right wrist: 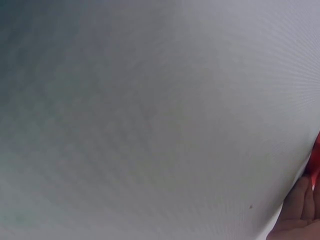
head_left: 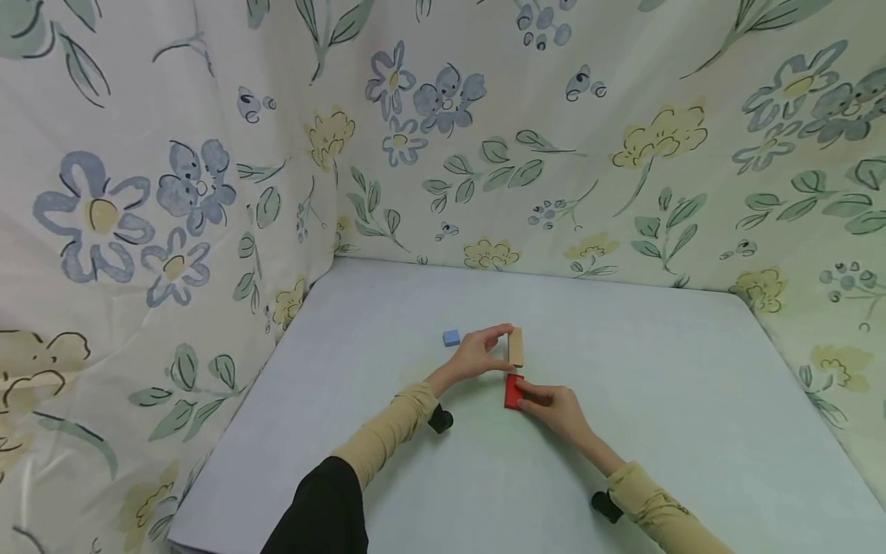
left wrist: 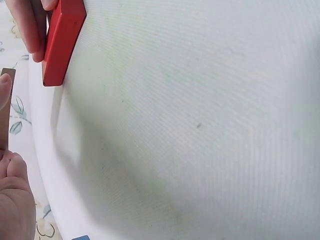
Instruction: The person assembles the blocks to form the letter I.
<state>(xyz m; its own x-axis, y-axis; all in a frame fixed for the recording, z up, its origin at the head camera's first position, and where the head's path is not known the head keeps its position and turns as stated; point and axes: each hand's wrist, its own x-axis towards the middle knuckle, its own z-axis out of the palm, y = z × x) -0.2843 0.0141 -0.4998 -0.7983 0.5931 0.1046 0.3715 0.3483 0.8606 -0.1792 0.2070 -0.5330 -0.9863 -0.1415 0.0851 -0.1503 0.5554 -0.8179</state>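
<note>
Between the thumb and fingertips of my left hand (head_left: pixel 476 354) is a narrow tan wooden block (head_left: pixel 516 348), pinched by its two ends. Just nearer to me, my right hand (head_left: pixel 559 409) grips a flat red block (head_left: pixel 512 392). The two blocks are close together, with a small gap between them in the head view. In the left wrist view the red block (left wrist: pixel 66 42) shows large at the top left, and the tan block (left wrist: pixel 6 117) is partly cut off at the left edge. Only a bit of the red block (right wrist: pixel 315 159) shows in the right wrist view.
A small blue block (head_left: pixel 451 338) lies on the white table (head_left: pixel 651 369), just left of my left hand. Floral cloth (head_left: pixel 526 185) hangs along the table's back and sides. Dark wrist devices (head_left: pixel 441 419) sit below both forearms.
</note>
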